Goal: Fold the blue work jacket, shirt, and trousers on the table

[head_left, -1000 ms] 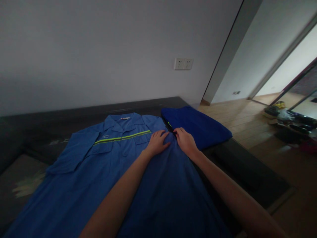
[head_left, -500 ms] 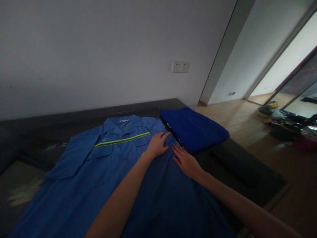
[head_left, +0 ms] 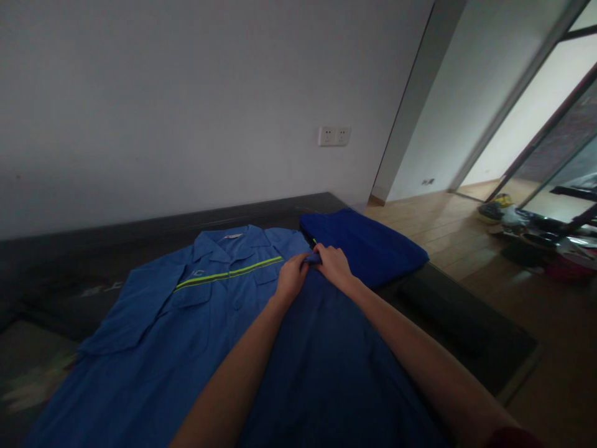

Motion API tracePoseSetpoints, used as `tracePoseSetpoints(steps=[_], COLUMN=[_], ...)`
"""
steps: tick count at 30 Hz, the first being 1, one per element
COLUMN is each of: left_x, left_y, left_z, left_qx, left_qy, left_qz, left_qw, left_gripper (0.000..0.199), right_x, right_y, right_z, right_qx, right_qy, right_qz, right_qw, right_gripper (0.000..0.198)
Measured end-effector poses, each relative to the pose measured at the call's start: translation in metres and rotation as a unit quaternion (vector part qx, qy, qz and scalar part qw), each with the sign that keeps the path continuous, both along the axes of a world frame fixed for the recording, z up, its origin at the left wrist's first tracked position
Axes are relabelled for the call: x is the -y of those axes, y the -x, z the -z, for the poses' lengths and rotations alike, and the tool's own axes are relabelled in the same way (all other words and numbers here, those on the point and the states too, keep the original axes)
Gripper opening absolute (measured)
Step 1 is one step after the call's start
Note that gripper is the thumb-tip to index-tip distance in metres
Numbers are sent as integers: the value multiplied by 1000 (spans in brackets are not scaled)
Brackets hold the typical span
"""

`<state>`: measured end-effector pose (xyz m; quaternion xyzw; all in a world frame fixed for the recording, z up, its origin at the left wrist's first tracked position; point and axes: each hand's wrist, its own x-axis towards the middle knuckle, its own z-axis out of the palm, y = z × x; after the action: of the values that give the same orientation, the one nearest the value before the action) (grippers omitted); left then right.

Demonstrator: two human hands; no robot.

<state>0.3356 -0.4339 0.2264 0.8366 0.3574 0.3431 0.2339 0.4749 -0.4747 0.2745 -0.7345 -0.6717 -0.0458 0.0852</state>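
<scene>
A blue work shirt [head_left: 186,330] with a collar, chest pockets and a yellow-green stripe lies spread face up, its left-side sleeve laid out flat. My left hand [head_left: 292,277] is closed on the shirt's fabric near the right end of the stripe. Close beside it, my right hand [head_left: 333,264] pinches the same bit of cloth, and a small fold stands up between the fingers. Just beyond my right hand lies a folded darker blue garment [head_left: 368,242], with a short yellow-green strip at its near edge.
The shirt lies on a dark table [head_left: 298,202] against a grey wall with a double socket [head_left: 334,136]. A dark flat object [head_left: 443,311] lies to the right. Bags and assorted items [head_left: 536,236] are on the wooden floor at far right.
My hands were lying on the shirt with fingers spread. Now they have come together, my right hand moving up and left, and both grip a raised fold of cloth.
</scene>
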Motion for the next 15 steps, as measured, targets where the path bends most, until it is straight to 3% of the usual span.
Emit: tracePoseSetpoints(steps=[4,9,15], left_x=[-1,-4,-10], left_y=[1,3,5], left_z=[1,2,5], left_qx=[-3,10,28], left_qy=[6,4,-21], left_qz=[-40,-70,-27], left_qw=[999,997,999], left_gripper=[28,27,30], right_x=[-5,-2,1], right_y=[-5,-13,-18], right_z=[4,2,7], right_qx=[-17,10,27], right_qy=[-6,7,10], right_qz=[31,12,-33], right_qw=[999,1000,999], right_gripper=[25,26,33])
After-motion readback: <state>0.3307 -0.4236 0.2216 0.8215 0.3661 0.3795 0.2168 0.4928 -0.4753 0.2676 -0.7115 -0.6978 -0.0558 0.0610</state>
